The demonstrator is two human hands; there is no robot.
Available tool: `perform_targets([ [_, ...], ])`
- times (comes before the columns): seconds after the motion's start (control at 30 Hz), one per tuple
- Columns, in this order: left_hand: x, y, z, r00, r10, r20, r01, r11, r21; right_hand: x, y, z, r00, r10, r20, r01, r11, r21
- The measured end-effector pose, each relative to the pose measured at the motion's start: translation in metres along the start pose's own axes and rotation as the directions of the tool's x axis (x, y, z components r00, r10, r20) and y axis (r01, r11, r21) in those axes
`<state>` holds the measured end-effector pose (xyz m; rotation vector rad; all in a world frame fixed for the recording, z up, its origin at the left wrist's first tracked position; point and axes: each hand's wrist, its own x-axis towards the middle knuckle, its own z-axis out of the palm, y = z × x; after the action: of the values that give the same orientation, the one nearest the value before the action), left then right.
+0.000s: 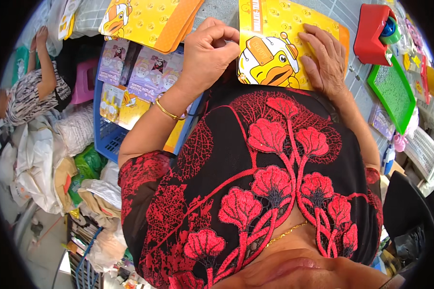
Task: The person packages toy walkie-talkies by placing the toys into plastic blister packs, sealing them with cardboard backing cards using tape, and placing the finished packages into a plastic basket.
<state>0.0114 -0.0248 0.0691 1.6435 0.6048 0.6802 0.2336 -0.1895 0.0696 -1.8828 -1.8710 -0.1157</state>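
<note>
A yellow card folder [267,58] printed with a cartoon duck in a white helmet lies on the tabletop before me. My right hand [325,62] rests flat on its right part, fingers stretched and spread. At the folder's left edge, my left hand [210,53] is closed in a pinch, thumb against curled forefinger. Whatever those fingertips hold, if anything, is too small or hidden to name. Just left of that hand sits a stack of similar yellow folders [149,21] with orange edges.
A blue plastic basket [112,139] holding purple and yellow packs stands at my left. On the right are a red tape dispenser [371,33] and a green-rimmed tray [395,94]. Bags [43,164] pile up at the lower left. Another person's arm [44,72] shows at far left.
</note>
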Motion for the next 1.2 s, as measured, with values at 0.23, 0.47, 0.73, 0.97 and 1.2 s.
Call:
perform_targets([
  [0.23, -0.006, 0.015, -0.003, 0.980, 0.120, 0.161, -0.148, 0.974, 0.173, -0.001, 0.006, -0.007, 0.999, 0.004, 0.043, -0.003, 1.000, -0.024],
  [0.47, -0.019, 0.031, -0.023, 0.825, 0.193, 0.530, -0.370, 0.894, 0.251, 0.002, 0.006, -0.010, 0.992, -0.036, 0.120, 0.035, 0.999, 0.009],
  [0.73, -0.020, 0.019, -0.030, 0.733, 0.298, 0.611, -0.495, 0.850, 0.179, 0.004, 0.007, -0.009, 0.982, -0.096, 0.164, 0.079, 0.991, 0.108],
  [0.97, -0.019, 0.014, -0.030, 0.726, 0.250, 0.641, -0.354, 0.934, 0.037, 0.006, 0.006, -0.011, 0.985, -0.125, 0.123, 0.118, 0.991, 0.058],
  [1.2, -0.008, 0.030, -0.031, 0.677, 0.189, 0.711, -0.281, 0.960, 0.012, 0.003, 0.008, -0.010, 0.986, -0.117, 0.121, 0.114, 0.993, 0.034],
])
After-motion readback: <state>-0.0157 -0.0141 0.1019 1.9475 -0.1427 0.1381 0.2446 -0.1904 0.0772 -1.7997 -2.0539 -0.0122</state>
